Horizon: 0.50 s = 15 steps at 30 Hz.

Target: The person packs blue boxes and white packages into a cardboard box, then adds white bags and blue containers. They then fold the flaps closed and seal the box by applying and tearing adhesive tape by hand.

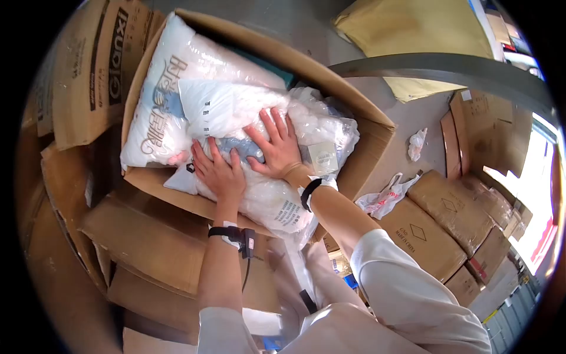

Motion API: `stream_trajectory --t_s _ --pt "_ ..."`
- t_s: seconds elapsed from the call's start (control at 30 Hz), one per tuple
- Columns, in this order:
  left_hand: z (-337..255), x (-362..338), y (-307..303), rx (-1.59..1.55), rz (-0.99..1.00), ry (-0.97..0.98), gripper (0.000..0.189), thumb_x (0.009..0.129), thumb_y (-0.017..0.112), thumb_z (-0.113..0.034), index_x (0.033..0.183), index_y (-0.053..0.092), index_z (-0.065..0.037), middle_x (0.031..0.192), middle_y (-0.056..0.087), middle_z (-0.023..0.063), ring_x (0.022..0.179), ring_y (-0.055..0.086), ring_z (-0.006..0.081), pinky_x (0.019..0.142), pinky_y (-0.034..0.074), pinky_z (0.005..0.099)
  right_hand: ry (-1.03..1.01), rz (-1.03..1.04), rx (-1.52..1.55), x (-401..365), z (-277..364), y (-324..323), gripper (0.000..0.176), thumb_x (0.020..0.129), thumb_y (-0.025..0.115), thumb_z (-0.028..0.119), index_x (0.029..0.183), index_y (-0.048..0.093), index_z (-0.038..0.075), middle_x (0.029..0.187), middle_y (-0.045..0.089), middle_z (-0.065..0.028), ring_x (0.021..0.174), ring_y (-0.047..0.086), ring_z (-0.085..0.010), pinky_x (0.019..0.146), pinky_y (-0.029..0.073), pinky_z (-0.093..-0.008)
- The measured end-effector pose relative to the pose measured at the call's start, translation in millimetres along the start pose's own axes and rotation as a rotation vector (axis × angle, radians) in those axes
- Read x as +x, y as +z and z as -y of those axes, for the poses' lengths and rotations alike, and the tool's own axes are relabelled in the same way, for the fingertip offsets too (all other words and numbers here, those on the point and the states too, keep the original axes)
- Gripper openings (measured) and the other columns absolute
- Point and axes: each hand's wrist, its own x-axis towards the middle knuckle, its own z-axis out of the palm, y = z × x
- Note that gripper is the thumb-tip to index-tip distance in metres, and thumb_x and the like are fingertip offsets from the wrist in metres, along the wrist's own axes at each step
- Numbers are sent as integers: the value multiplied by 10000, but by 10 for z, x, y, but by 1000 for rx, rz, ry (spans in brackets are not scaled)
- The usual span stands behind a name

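Observation:
An open cardboard box [377, 133] is filled with soft goods in clear and white plastic bags. My left hand [223, 177] lies on the bags near the box's front edge, its fingers spread. Further right, my right hand [276, 146] rests on them too, fingers apart, beside a bluish patch under the plastic. Between and above the hands is a white bag [206, 106] with small dark print. A large white package [171, 76] with brown lettering fills the box's left side. Right of my right hand, a clear bag bears a pale square label [323, 158].
Printed cardboard [88, 71] stands at the left, above more brown flaps [147, 242]. Sealed cartons [418, 236] are stacked at the right, with a white plastic bag [389, 194] by them. A dark curved bar [442, 66] crosses the upper right.

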Motion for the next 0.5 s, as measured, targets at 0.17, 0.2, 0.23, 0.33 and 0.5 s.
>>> stream_trajectory --t_s 0.17,0.2,0.23,0.33,0.5 --pt "-274 221 -633 -80 -18 -31 710 963 619 -420 1548 355 -118 1616 259 253 1489 256 450 1188 208 567 138 130 26 -62 333 -675 814 828 652 536 1565 394 305 1669 240 -160 1544 174 -403 1235 136 -594" --pt "-363 326 -707 -141 -123 17 729 965 597 -485 1571 353 -161 1631 222 261 1511 212 452 1200 181 587 205 107 -4 -162 447 -928 847 823 659 564 1577 372 308 1675 236 -147 1548 178 -386 1250 123 -569" --pt "-421 400 -720 -85 -50 61 731 967 580 -507 1578 350 -179 1630 221 266 1517 196 452 1202 175 593 214 161 -19 -349 450 -1028 854 817 662 575 1577 374 314 1673 241 -146 1547 187 -381 1250 126 -565" --pt "-411 567 -492 -12 129 134 751 969 501 -609 1608 325 -256 1622 230 286 1535 145 454 1206 147 620 196 289 -63 -802 240 -946 872 792 682 605 1569 388 338 1667 257 -143 1540 215 -373 1248 138 -555" --pt "-306 635 -198 49 77 121 764 969 485 -611 1608 324 -224 1607 255 290 1525 156 468 1191 146 634 149 264 -122 -829 66 -519 862 769 710 630 1541 430 367 1655 286 -131 1515 259 -398 1219 180 -590"
